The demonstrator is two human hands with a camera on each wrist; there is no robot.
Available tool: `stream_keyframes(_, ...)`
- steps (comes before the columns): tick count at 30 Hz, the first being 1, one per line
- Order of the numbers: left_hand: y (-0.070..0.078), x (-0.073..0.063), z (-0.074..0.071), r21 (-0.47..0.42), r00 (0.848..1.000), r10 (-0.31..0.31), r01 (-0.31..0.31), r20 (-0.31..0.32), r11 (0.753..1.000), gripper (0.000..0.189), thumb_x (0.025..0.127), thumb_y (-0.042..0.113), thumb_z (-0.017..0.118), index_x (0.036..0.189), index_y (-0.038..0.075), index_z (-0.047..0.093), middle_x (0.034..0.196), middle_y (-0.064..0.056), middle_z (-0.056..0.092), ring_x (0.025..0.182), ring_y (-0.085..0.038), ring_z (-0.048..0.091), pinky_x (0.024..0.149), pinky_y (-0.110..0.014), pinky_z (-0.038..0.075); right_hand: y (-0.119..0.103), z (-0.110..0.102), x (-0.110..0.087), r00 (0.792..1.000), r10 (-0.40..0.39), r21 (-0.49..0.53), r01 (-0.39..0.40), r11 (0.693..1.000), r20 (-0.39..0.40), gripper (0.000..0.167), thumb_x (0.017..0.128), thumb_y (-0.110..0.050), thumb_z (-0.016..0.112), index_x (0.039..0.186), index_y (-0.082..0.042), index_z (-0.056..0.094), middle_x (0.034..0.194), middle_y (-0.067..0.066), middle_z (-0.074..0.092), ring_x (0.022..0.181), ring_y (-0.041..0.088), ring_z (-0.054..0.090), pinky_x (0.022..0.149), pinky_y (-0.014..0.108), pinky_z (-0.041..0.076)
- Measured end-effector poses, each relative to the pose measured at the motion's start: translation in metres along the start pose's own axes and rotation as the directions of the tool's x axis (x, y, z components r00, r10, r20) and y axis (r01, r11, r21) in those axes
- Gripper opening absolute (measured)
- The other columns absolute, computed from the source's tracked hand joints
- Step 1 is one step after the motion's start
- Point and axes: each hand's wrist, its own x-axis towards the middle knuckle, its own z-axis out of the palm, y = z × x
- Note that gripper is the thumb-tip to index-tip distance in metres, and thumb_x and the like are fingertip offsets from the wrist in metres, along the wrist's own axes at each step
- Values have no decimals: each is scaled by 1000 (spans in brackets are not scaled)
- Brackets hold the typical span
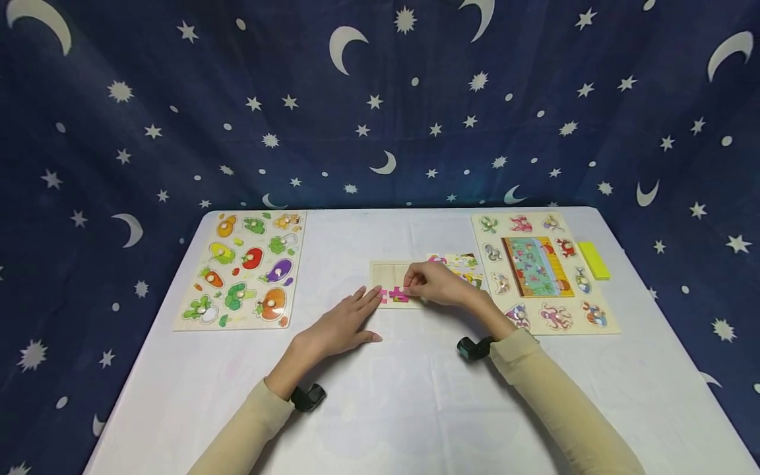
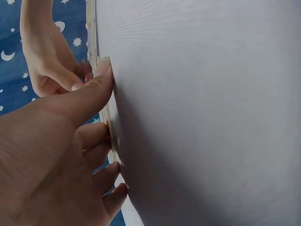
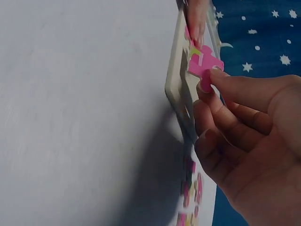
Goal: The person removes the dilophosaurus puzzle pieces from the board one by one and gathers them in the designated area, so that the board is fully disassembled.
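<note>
A small wooden puzzle tray [image 1: 375,272] lies in the middle of the table. My right hand [image 1: 438,282] is over its front part and pinches a pink jigsaw piece [image 3: 205,62] between thumb and forefinger; in the right wrist view the piece is tilted up above the tray. Another pink piece [image 1: 383,297] sits in the tray's front left corner. My left hand [image 1: 338,324] lies with its fingers extended, fingertips at that corner beside the piece. In the left wrist view the left thumb [image 2: 89,94] points toward the tray. Part of the tray is hidden behind my right hand.
Several loose jigsaw pieces [image 1: 463,262] lie right of the tray. A vegetable peg board [image 1: 242,270] stands at the left; a sea-animal board [image 1: 491,247] lies at the right, with a yellow block [image 1: 594,260] beside it. A dark starry curtain [image 1: 309,79] hangs behind the table.
</note>
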Motion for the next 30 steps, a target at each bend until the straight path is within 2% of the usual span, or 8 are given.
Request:
stream_keyframes(5, 0, -1, 1, 0, 1000, -5, 5, -6, 1000, 86, 99, 44, 66, 163, 7, 25, 172, -7, 19, 159, -35, 17, 127, -52, 23, 5, -9, -12, 1000, -17, -15, 17, 1000, -26, 7, 94, -12, 75, 95, -6, 70, 82, 2, 68, 73, 12, 56, 68, 26, 48)
stream_keyframes(8, 0, -1, 2, -2, 1000, 5, -5, -12, 1000, 85, 99, 43, 67, 163, 5, 26, 172, -9, 19, 159, -36, 17, 127, -53, 23, 11, -13, -20, 999, -17, -14, 17, 1000, -38, 2, 94, -6, 72, 95, -5, 70, 83, 3, 68, 74, 12, 57, 67, 25, 47)
stream_keyframes(14, 3, -1, 1, -4, 1000, 20, -20, -19, 1000, 84, 99, 40, 68, 162, 2, 28, 172, -11, 20, 158, -38, 19, 126, -55, 24, 25, -22, -36, 998, -1, -7, 1, 1000, -58, 5, 93, 0, 67, 96, -1, 70, 84, 5, 69, 75, 12, 60, 68, 25, 49)
stream_keyframes(22, 5, -2, 0, 4, 1000, 13, -13, -11, 1000, 83, 99, 38, 67, 162, 2, 27, 171, -12, 20, 158, -39, 19, 126, -56, 24, 39, -33, -51, 995, 67, -36, -70, 997, -80, 4, 95, -7, 70, 98, -5, 72, 84, 3, 70, 74, 13, 60, 68, 25, 49)
stream_keyframes(30, 4, -2, 1, 6, 999, 21, -20, -24, 1000, 82, 99, 38, 67, 162, 1, 28, 171, -13, 21, 157, -39, 19, 125, -56, 24, 52, -43, -65, 990, 110, -34, -113, 993, -86, 6, 95, -6, 67, 99, -3, 71, 84, 4, 70, 72, 14, 59, 63, 24, 51)
